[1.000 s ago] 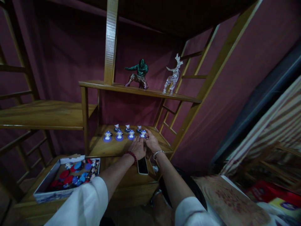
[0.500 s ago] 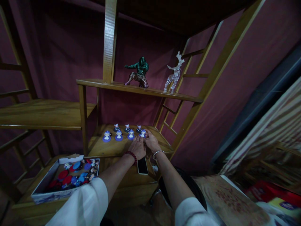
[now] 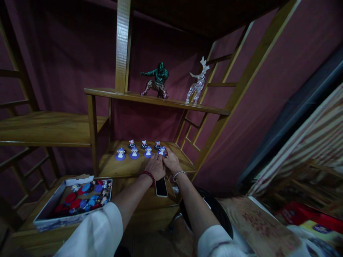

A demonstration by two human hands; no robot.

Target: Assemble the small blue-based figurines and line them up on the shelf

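On the lower shelf, both hands meet at a small purple-and-white figurine (image 3: 161, 151) on a purple round base, the rightmost of the front row. My right hand (image 3: 172, 160) has its fingers closed around its right side. My left hand (image 3: 156, 166) is closed at the front of its base, fingertips partly hidden. Left of it, similar figurines stand upright: one close by (image 3: 148, 152), one in the middle (image 3: 134, 153) and one at the end (image 3: 120, 154). Behind them is a back row of dark-based figurines (image 3: 144, 144).
A phone (image 3: 161, 187) lies below my left hand. At lower left, an open box (image 3: 50, 223) holds red, blue and purple bases and figurines. A dark green figure (image 3: 160, 76) and a clear deer statue (image 3: 197, 85) stand on the upper shelf (image 3: 112, 93). A black stool (image 3: 214, 210) is at right.
The view has shifted slightly. Both hands stay at the same figurine with barely any movement, and the rows stand as before.
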